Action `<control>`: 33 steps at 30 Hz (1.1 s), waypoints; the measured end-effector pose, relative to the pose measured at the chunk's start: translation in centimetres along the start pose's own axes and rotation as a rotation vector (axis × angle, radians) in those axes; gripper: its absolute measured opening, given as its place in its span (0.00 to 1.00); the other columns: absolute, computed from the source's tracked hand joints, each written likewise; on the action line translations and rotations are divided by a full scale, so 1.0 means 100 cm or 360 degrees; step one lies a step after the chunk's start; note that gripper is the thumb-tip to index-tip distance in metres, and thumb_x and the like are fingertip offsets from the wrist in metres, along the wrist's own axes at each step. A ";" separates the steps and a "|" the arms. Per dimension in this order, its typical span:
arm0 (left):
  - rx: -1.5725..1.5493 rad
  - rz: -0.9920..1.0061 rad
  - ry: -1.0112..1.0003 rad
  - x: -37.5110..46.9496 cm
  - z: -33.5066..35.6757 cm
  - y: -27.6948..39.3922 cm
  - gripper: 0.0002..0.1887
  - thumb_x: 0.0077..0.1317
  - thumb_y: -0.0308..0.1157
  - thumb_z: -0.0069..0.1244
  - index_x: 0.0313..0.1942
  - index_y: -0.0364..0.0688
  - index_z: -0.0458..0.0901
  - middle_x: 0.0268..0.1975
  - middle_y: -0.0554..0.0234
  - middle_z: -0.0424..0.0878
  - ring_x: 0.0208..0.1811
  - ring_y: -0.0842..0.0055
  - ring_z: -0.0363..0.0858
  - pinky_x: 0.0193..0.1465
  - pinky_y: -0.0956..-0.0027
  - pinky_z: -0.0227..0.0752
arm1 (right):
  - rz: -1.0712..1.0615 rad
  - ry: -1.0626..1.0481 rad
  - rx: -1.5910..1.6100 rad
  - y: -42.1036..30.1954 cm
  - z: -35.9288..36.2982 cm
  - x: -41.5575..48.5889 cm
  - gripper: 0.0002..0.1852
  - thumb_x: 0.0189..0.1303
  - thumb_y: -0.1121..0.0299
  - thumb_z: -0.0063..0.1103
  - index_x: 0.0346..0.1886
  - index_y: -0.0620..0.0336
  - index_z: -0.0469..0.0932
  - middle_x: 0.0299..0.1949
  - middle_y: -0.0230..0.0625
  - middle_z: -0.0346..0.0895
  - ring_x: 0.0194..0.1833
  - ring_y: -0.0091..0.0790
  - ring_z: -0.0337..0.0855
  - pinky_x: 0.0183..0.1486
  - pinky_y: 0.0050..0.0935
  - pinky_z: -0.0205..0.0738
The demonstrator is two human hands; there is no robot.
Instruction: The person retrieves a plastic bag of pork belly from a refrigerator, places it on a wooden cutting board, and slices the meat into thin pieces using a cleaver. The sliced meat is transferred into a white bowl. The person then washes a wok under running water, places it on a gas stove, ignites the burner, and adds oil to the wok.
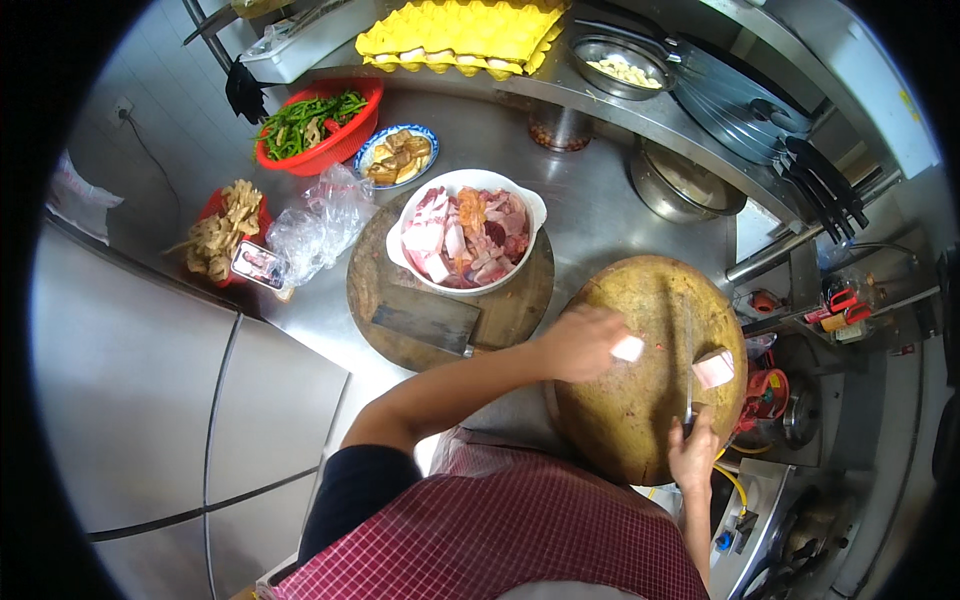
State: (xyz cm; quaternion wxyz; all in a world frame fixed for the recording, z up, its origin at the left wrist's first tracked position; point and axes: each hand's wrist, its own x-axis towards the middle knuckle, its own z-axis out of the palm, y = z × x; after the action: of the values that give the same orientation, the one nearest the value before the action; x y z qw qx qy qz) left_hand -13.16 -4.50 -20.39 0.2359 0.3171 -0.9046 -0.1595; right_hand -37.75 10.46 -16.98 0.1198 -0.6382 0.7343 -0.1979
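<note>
My right hand (694, 450) grips the handle of a knife (688, 360). Its blade stands edge-on over a round wooden chopping block (637, 431). Right of the blade lies a block of pale fatty pork (714, 368). My left hand (589, 343), slightly blurred, is curled over the block's left side. A small white piece of pork (628, 348) shows at its fingertips and appears pinched there. To the left, a white two-handled bowl (393, 251) full of cut raw meat (465, 236) sits on a second round board (367, 300). A cleaver (427, 319) lies flat in front of it, its handle partly behind my left forearm.
Behind stand a red basket of green peppers (315, 124), a plate of browned pieces (397, 156) and a steel pot (686, 180). Ginger (225, 229), a phone (259, 264) and a plastic bag (322, 225) lie left. A shelf (600, 112) holds yellow egg trays (461, 34).
</note>
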 end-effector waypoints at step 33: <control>0.0791 -0.2183 0.1539 -0.246 -0.158 -0.266 0.28 0.60 0.49 0.60 0.57 0.46 0.77 0.64 0.47 0.67 0.64 0.49 0.62 0.66 0.47 0.56 | 0.0864 0.0443 0.1752 0.138 0.026 0.105 0.17 0.62 0.56 0.59 0.45 0.57 0.76 0.45 0.32 0.80 0.46 0.34 0.81 0.44 0.34 0.77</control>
State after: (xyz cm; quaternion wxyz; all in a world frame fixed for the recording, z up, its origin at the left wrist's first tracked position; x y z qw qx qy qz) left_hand 25.31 -10.62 -26.84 0.3698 0.8665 -0.3237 0.0876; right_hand -50.59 1.25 -24.58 0.3800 -0.2420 0.6695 -0.5906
